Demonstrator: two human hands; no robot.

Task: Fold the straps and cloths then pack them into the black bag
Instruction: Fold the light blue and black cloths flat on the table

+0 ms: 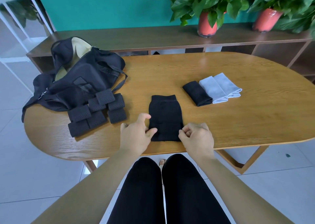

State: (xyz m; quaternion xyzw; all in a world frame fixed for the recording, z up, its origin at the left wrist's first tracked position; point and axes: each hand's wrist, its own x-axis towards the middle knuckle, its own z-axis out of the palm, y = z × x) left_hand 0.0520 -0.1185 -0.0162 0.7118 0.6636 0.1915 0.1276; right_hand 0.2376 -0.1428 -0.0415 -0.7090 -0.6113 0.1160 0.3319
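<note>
Left hand (136,135) loosely spread, thumb touching the black cloth (165,114); right hand (196,137) pinches its right edge.

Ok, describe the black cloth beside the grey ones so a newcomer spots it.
Start at the oval wooden table. On its right half three folded cloths lie side by side. The black cloth is leftmost; its two neighbours are grey.
</note>
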